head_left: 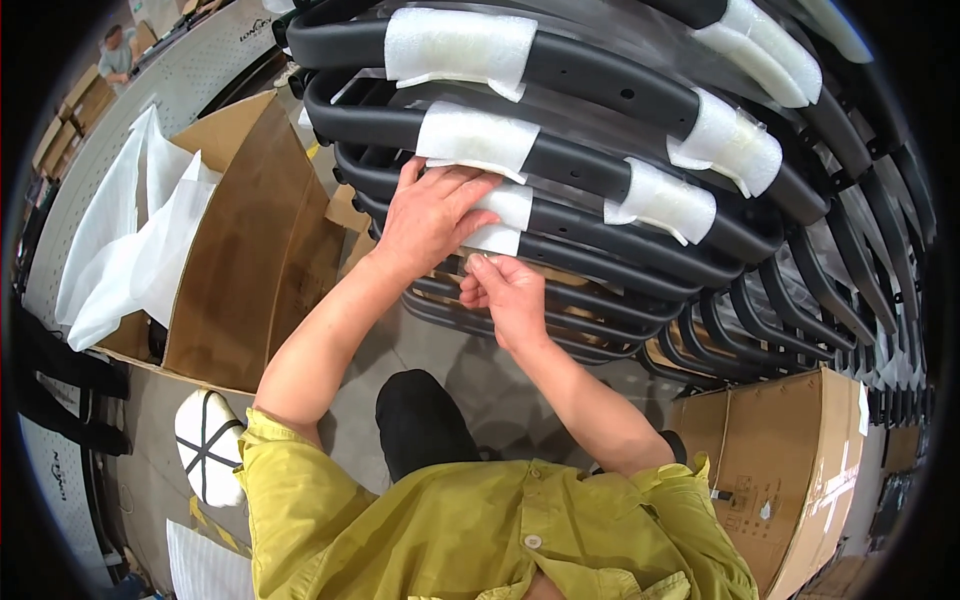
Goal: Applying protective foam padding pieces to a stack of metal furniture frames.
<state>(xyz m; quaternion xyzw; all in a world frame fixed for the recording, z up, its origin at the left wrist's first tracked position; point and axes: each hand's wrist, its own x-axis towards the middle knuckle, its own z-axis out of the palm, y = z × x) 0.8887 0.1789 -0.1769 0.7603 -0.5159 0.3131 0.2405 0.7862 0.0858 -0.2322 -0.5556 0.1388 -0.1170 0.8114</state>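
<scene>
Black curved metal tube frames (pixel 640 95) are stacked in front of me, with white foam wraps (pixel 478 135) around several bars. My left hand (pixel 432 215) lies against a middle bar, its fingers bent around a white foam sheet (pixel 505 208) and its thumb pressing on that sheet. The fingertips are partly hidden under the wrap above. Just below and to the right, my right hand (pixel 508 300) is closed, thumb and forefinger pinched together close to the sheet's lower edge. Whatever is between those fingertips is too small to make out.
On the left, an open cardboard box (pixel 235 250) holds white foam sheets (pixel 150 215). A white round stool seat with black straps (pixel 210 448) stands below it. At lower right is another carton (pixel 770 460). More black frames (pixel 840 285) reach right. A person (pixel 117 55) stands far left.
</scene>
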